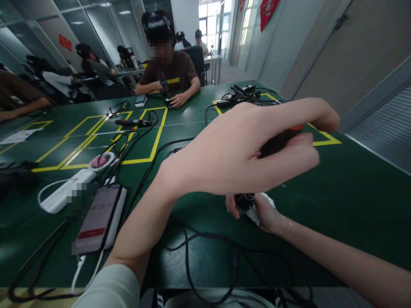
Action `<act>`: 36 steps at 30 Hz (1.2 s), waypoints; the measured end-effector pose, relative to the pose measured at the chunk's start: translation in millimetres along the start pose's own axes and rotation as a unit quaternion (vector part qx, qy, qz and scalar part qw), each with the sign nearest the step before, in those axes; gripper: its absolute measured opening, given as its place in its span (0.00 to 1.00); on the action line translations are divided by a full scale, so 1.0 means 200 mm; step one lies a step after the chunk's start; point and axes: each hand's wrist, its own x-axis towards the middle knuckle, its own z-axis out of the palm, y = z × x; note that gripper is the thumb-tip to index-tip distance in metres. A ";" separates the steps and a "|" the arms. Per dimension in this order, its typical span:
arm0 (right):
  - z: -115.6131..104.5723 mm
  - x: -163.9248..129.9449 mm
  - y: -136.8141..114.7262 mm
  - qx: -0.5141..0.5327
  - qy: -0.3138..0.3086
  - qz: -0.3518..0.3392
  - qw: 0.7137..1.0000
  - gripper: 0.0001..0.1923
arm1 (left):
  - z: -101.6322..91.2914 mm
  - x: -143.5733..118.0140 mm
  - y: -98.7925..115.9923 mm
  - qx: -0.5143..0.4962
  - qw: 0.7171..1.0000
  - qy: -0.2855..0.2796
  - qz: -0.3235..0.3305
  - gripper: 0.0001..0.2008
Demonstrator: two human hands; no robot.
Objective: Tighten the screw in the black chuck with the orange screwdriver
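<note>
My left hand (250, 149) is raised close to the camera over the green table (353, 188), fingers closed around a dark handle with a red end (282, 139), likely a screwdriver. Below and behind it, my right hand (261, 211) rests on the table and grips a small dark round part (244, 201) together with a bit of white material (265, 201). Most of that part is hidden by my left hand. Black cables (205, 239) run across the table between my forearms.
A phone (98, 218) lies on a white power bank at the left, by a white power strip (64, 192) and a pink ring-shaped object (102, 161). Yellow tape lines (157, 137) mark the table. A person sits opposite holding a tool; more people sit at the far left.
</note>
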 end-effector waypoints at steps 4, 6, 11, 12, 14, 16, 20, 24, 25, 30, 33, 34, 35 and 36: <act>0.02 0.00 0.00 0.020 -0.008 0.016 1.000 0.27 | -0.02 0.00 -0.02 0.050 0.999 0.016 0.010 0.13; 0.03 -0.01 0.00 0.025 -0.021 0.023 0.999 0.27 | 0.00 0.00 -0.02 0.073 0.997 0.028 0.010 0.15; 0.03 -0.02 -0.01 0.027 -0.033 0.033 0.999 0.28 | 0.01 -0.02 -0.01 0.035 0.998 0.026 0.033 0.13; 0.03 -0.02 -0.01 0.028 -0.032 0.035 0.998 0.28 | 0.00 -0.02 -0.01 0.019 0.999 0.016 0.033 0.13; 0.03 -0.02 -0.02 0.028 -0.030 0.035 0.999 0.28 | -0.03 -0.02 -0.02 -0.005 1.000 -0.008 0.023 0.14; 0.04 -0.01 -0.01 0.028 -0.028 0.032 0.999 0.28 | -0.06 -0.03 -0.02 -0.008 1.000 -0.021 0.017 0.14; 0.03 -0.01 0.00 0.038 -0.021 0.037 0.998 0.27 | -0.07 -0.04 -0.03 0.051 0.998 0.013 0.016 0.13; 0.02 -0.01 0.01 0.043 -0.024 0.039 0.998 0.27 | -0.03 -0.03 -0.02 0.088 0.995 0.048 0.011 0.11; 0.02 -0.01 0.01 0.040 -0.027 0.038 0.998 0.27 | -0.03 -0.03 -0.01 0.079 0.996 0.039 0.010 0.10; 0.03 -0.02 0.00 0.040 -0.030 0.044 0.998 0.27 | -0.04 -0.03 -0.02 0.023 0.999 0.004 0.024 0.09; 0.03 -0.01 0.00 0.051 -0.018 0.036 0.998 0.26 | -0.05 -0.03 -0.04 0.035 0.998 0.020 0.038 0.12; 0.04 -0.01 0.00 0.052 -0.016 0.036 0.998 0.26 | -0.05 -0.02 -0.04 0.045 0.998 0.028 0.041 0.13; 0.04 -0.01 0.00 0.052 -0.015 0.038 0.998 0.27 | -0.05 -0.02 -0.05 0.054 0.997 0.034 0.040 0.13; 0.04 -0.01 0.00 0.051 -0.016 0.040 0.998 0.27 | -0.04 -0.02 -0.05 0.059 0.997 0.041 0.038 0.13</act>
